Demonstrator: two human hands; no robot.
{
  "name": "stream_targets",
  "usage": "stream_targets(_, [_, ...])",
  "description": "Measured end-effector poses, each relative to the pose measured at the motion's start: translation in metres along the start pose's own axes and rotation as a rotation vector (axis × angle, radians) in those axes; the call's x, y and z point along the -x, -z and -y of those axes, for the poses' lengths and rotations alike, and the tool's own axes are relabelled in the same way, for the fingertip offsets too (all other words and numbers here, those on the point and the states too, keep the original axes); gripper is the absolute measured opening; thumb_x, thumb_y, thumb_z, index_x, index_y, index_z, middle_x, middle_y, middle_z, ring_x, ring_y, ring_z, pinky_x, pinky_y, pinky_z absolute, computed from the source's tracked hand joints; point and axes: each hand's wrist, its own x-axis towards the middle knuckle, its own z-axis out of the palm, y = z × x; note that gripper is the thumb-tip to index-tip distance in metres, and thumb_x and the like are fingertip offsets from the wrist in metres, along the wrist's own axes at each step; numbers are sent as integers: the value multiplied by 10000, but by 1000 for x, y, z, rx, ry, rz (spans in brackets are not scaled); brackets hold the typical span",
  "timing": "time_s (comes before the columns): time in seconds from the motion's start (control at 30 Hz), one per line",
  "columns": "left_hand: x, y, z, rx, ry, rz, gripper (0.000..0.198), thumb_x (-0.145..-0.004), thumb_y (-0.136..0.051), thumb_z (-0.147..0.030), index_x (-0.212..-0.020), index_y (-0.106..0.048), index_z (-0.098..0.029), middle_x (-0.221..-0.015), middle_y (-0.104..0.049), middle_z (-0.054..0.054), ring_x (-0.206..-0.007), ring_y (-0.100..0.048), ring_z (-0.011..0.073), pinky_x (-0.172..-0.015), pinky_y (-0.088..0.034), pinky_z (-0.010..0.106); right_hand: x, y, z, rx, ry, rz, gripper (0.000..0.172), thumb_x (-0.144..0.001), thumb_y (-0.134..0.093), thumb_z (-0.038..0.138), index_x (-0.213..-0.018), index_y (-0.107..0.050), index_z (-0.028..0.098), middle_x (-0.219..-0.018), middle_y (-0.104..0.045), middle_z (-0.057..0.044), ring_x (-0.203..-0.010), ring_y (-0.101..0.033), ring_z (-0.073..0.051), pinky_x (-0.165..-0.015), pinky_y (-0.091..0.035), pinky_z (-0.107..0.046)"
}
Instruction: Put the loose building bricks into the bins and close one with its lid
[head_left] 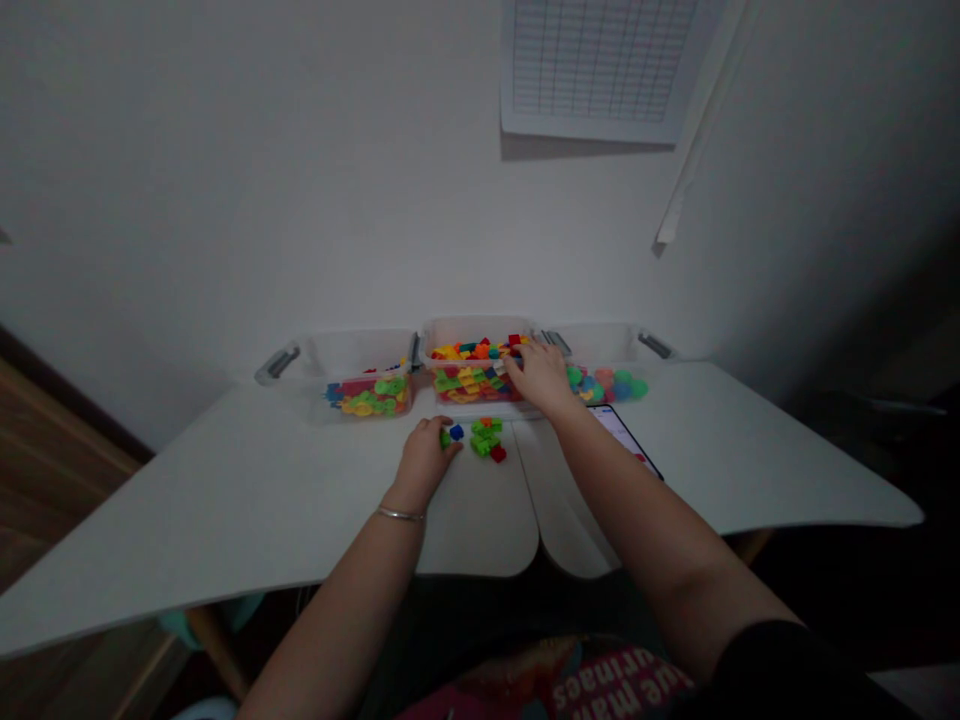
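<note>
My left hand [426, 452] rests on the white table, its fingers closed around a small green and blue pair of building blocks [457, 433]. Just right of it lies a small group of mostly green building blocks [486, 438], with an orange one and a red one among them. My right hand [541, 376] reaches over the front rim of the middle clear plastic box [480, 327]. Its thumb and fingers are apart at the mixed coloured blocks [469, 381] inside; the fingertips are partly hidden, and no held block can be made out.
A left clear box [360, 350] holds green, yellow and red pieces. The right clear box [607, 345] contains round coloured pieces. Beneath my right forearm lies a phone [621, 436]. Behind the boxes stands a wall with a printed sheet [596, 70]. The table [480, 520] has rounded front corners at a seam.
</note>
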Motion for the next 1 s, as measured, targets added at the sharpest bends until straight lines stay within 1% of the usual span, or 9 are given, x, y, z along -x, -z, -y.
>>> stream_targets(0.17, [-2, -3, 3, 60, -27, 17, 375, -741, -703, -165, -1100, -597, -145, -1001, -639, 103, -928, -630, 228, -875, -505, 363, -2, -2, 1, 8, -20, 82, 372, -879, -531, 401, -1112, -662, 142, -1248, -608, -173, -1202, -511, -322, -1046, -334, -529])
stream_targets(0.37, [-4, -3, 3, 131, -39, -15, 360, -722, -698, -149, -1071, -608, -153, -947, -646, 80, -886, -629, 215, -842, -512, 359, 1, 4, 2, -61, -36, 60, 343, -859, -550, 343, -1132, -642, 157, -1280, -582, -158, -1225, -491, -311, -1067, -331, -510])
stream_targets(0.47, [-5, -3, 2, 162, -49, -36, 352, -726, -696, -174, -1067, -607, -159, -937, -649, 74, -870, -625, 212, -829, -515, 368, 2, 12, 5, -108, -27, 2, 358, -835, -551, 278, -1164, -614, 150, -1264, -586, -156, -1202, -500, -301, -1059, -350, -487])
stream_targets(0.57, [-5, -2, 0, 195, -56, -62, 364, -723, -706, -192, -1072, -608, -153, -951, -656, 79, -875, -622, 213, -835, -513, 371, 8, 22, 14, -216, -23, -115, 359, -823, -527, 223, -1171, -589, 159, -1243, -590, -138, -1204, -491, -275, -1070, -345, -455])
stream_targets(0.63, [-5, -1, -2, 223, -65, -90, 371, -724, -708, -203, -1080, -610, -159, -952, -658, 73, -879, -621, 212, -838, -513, 372, 17, 27, 22, -294, -19, -181, 349, -819, -510, 207, -1160, -578, 182, -1212, -601, -120, -1189, -496, -263, -1061, -353, -452])
stream_targets(0.7, [-5, 0, -5, 259, -74, -117, 378, -727, -708, -209, -1090, -609, -166, -953, -659, 67, -881, -623, 207, -837, -518, 369, 31, 26, 31, -359, -20, -200, 318, -822, -501, 213, -1129, -582, 202, -1149, -626, -103, -1131, -528, -258, -1019, -390, -451])
stream_targets(0.73, [-5, 0, -6, 277, -79, -127, 385, -726, -710, -208, -1094, -606, -167, -957, -659, 66, -882, -624, 206, -838, -520, 367, 39, 24, 34, -386, -28, -191, 289, -826, -505, 227, -1101, -591, 205, -1106, -642, -98, -1082, -550, -256, -986, -417, -443])
stream_targets(0.83, [-5, 1, -9, 324, -112, -141, 411, -724, -712, -188, -1117, -592, -167, -1000, -661, 70, -905, -626, 202, -853, -524, 364, 66, 9, 40, -482, -61, -48, 206, -821, -529, 255, -1000, -619, 206, -989, -673, -82, -952, -599, -235, -895, -477, -401])
stream_targets(1.0, [-3, 2, -13, 360, -164, -143, 404, -737, -712, -171, -1121, -585, -175, -1061, -662, 85, -943, -630, 202, -880, -524, 372, 94, -16, 39, -555, -139, 184, 127, -812, -581, 277, -914, -627, 216, -944, -700, -61, -891, -640, -208, -849, -502, -377])
